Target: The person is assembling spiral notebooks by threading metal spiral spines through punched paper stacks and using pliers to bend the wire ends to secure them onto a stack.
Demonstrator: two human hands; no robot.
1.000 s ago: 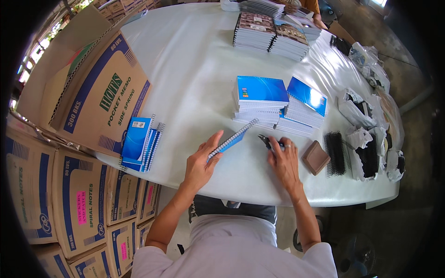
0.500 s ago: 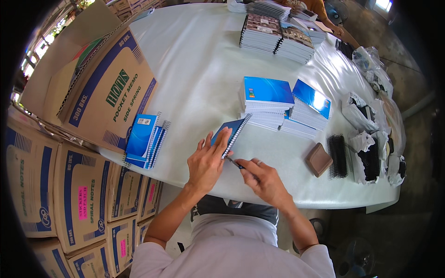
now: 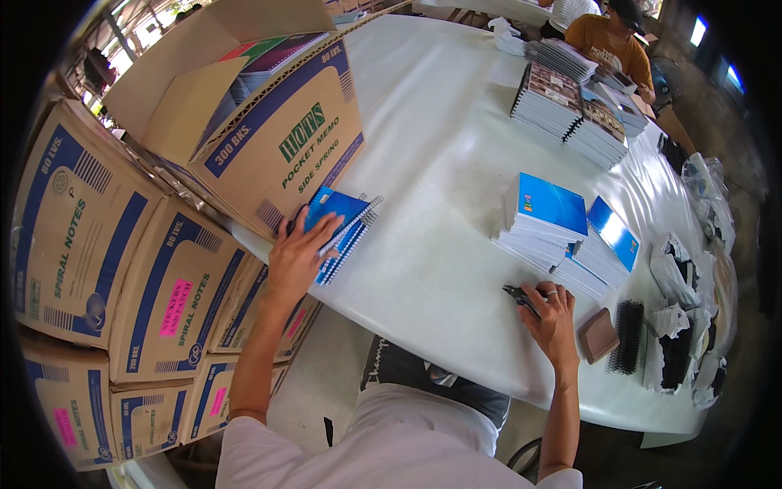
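Observation:
By the open carton, my left hand (image 3: 300, 251) grips a blue spiral notebook (image 3: 340, 201) at the small notebook pile (image 3: 345, 251). Its fingers spread over the cover, and the thumb lies near the wire side. The held notebook rests slightly askew on the others. Off to the right, my right hand (image 3: 555, 316) is closed around small dark pliers (image 3: 518, 295), held just over the white tabletop (image 3: 423, 236). The jaws point left. Beyond that hand stand stacks of blue-covered booklets (image 3: 552, 201), with another stack (image 3: 615, 232) beside them.
An open carton (image 3: 285, 138) with books inside stands on the left; closed cartons (image 3: 175, 293) are stacked below. A brown block (image 3: 599, 335), black coils (image 3: 627, 336) and plastic-wrapped bundles (image 3: 680, 350) line the right side. Thick bound books (image 3: 547, 102) sit farther back, near another person (image 3: 609, 45).
My left hand has carried the notebook left onto the pile by the carton. My right hand has drawn away from it with the pliers. The view has turned left.

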